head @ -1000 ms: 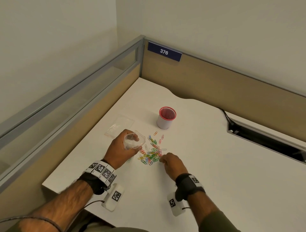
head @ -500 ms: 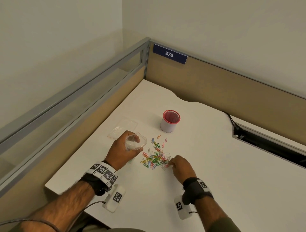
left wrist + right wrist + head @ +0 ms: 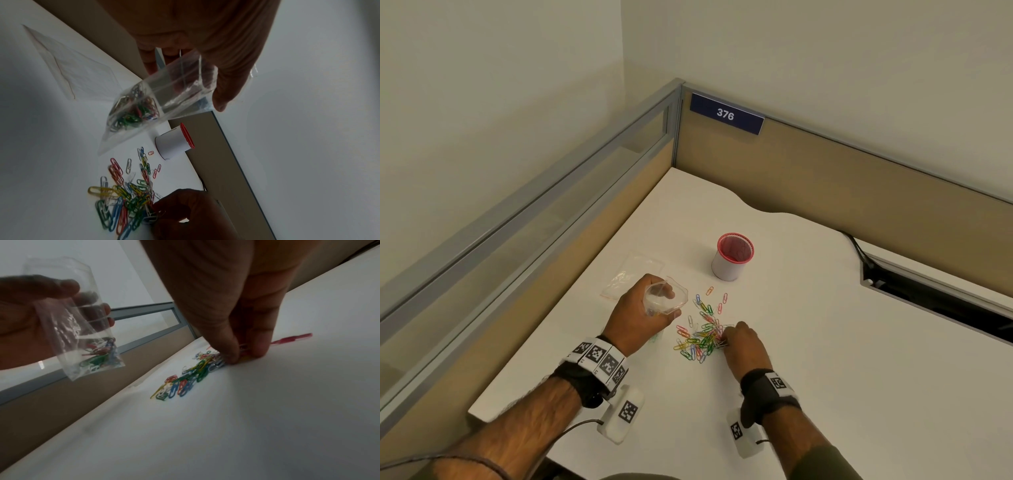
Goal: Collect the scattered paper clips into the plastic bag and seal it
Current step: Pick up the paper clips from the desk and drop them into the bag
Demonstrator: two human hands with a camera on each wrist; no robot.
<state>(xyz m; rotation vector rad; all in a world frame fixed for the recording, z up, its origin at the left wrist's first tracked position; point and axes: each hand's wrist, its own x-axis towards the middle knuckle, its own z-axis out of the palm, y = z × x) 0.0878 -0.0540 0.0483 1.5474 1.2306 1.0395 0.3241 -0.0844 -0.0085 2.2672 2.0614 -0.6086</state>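
Our left hand (image 3: 635, 320) grips the open plastic bag (image 3: 164, 97) above the worktop (image 3: 825, 342). Our right hand (image 3: 744, 346) fingers (image 3: 230, 344) pinch paper clips (image 3: 700, 339) at the pile's right edge.

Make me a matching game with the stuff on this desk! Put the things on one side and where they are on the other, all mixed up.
Things:
1. plastic bag
2. loose paper clips
3. red-rimmed cup
4. spare clear bag

Places:
A. lying flat on the desk, behind the left hand
B. standing upright beyond the clips
C. held up, mouth open, by the left hand
D. heaped on the desk, under the fingers of the right hand

Pairs: 1-C, 2-D, 3-B, 4-A
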